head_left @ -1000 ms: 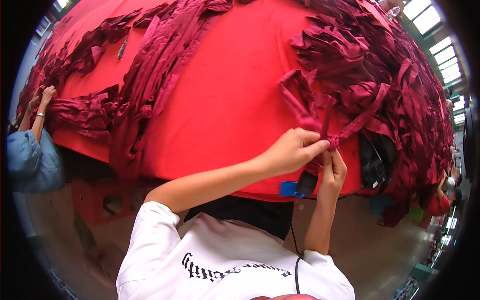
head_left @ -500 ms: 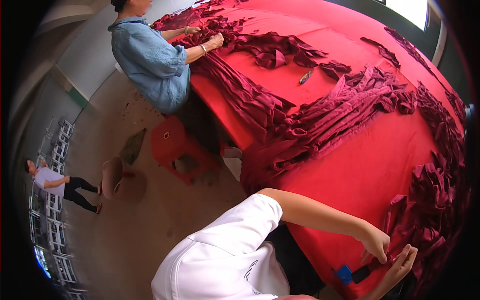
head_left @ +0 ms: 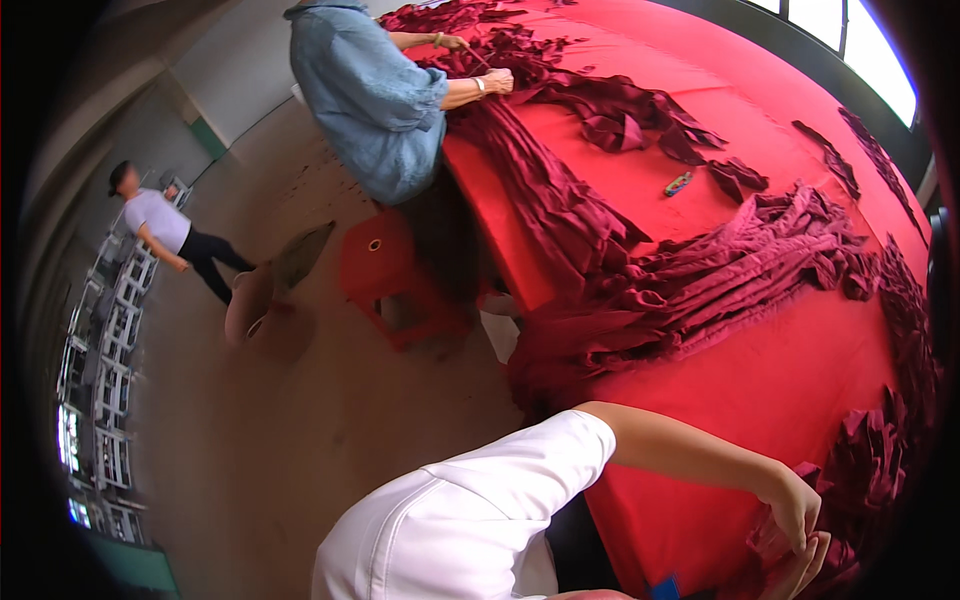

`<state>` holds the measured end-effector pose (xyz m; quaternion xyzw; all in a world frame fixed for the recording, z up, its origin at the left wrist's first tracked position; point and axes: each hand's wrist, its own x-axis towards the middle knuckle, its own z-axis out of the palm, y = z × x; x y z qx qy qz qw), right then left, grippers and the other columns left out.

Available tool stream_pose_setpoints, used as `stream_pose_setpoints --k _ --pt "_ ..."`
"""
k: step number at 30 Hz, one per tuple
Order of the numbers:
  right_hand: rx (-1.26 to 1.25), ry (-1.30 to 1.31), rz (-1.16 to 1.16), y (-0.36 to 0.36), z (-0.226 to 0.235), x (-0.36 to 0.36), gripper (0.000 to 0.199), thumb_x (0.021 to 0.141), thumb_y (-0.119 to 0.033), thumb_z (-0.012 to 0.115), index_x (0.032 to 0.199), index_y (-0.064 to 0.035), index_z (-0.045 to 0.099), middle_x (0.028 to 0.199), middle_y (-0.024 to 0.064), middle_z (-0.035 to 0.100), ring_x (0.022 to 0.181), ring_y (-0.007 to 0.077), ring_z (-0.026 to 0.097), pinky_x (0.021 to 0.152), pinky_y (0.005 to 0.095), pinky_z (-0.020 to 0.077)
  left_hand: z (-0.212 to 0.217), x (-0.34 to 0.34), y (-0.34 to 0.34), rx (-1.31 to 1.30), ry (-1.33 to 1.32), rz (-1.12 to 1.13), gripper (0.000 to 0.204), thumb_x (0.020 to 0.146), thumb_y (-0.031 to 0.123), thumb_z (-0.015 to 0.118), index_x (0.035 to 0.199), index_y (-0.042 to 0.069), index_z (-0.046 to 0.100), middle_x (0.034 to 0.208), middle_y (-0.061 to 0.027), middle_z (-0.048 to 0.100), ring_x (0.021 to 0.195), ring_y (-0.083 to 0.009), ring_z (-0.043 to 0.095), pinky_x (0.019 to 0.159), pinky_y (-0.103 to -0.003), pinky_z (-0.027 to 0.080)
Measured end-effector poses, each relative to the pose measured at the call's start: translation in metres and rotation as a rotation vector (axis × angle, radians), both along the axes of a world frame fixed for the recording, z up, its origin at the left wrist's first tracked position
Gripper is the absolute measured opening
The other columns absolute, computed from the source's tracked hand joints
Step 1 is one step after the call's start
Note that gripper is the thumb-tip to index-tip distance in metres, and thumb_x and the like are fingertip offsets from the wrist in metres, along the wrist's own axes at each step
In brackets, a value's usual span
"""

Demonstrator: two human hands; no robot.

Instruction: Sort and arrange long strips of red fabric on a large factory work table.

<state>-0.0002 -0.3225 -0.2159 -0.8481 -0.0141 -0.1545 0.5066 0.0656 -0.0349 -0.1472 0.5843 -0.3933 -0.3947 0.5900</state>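
At the lower right, my bare left arm reaches over the red-covered table [head_left: 700, 405] from a white sleeve. My left hand [head_left: 792, 505] is closed in a pinch on dark red fabric [head_left: 765, 545], fingers pointing down. Right below it is my right hand [head_left: 810, 565], cut off by the lower edge. Its fingers are bent together and meet the left fingertips at the same fabric; the exact grip is partly hidden. Behind both hands rises a crumpled heap of dark red fabric [head_left: 868, 460]. A small blue piece [head_left: 665, 588] lies near the table's front edge.
Long gathered dark red strips [head_left: 680, 290] cross the table, with a small multicoloured tool [head_left: 678, 184] beyond. A co-worker in a blue shirt [head_left: 365, 100] handles fabric there. A red stool [head_left: 385, 280] and a pinkish bin [head_left: 248, 305] stand left; another person [head_left: 165, 225] walks behind.
The view has shifted, so the scene sits farther right. My hands have drawn together at the fabric. The co-worker's hands have moved apart, a strip stretched between them. The distant person has come closer.
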Motion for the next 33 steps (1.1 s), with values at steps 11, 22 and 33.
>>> stream_pose_setpoints --k 11,22,33 --pt "-0.435 -0.245 0.0 0.011 0.006 -0.006 0.058 0.105 -0.047 0.04 0.137 -0.0014 0.053 0.104 0.0221 0.061 0.085 0.0354 0.06 0.068 0.0461 0.0489 -0.044 0.025 -0.052 -0.117 -0.012 -0.012 0.032 0.096 0.023 0.064 0.085 -0.006 0.07 0.086 -0.0177 0.075 0.073 -0.0257 0.074 0.068 -0.034 0.061" --pt "-0.137 -0.153 -0.199 0.086 0.042 -0.029 0.04 0.103 -0.032 0.054 0.114 0.0041 0.066 0.102 0.0204 0.064 0.09 0.0321 0.06 0.082 0.0444 0.0501 0.0 -0.007 -0.012 -0.104 0.221 0.219 0.017 0.076 0.004 0.081 0.074 -0.007 0.068 0.073 -0.0183 0.072 0.065 -0.0275 0.074 0.057 -0.034 0.06" --pt "0.164 -0.07 -0.098 0.137 0.081 -0.045 0.021 0.1 -0.019 0.06 0.093 0.0015 0.062 0.089 0.0082 0.06 0.084 0.0188 0.053 0.079 0.0309 0.0461 -0.005 0.009 0.002 -0.03 0.127 -0.05 0.03 0.092 0.023 0.069 0.083 -0.005 0.066 0.075 -0.0188 0.073 0.062 -0.0254 0.073 0.058 -0.032 0.059"
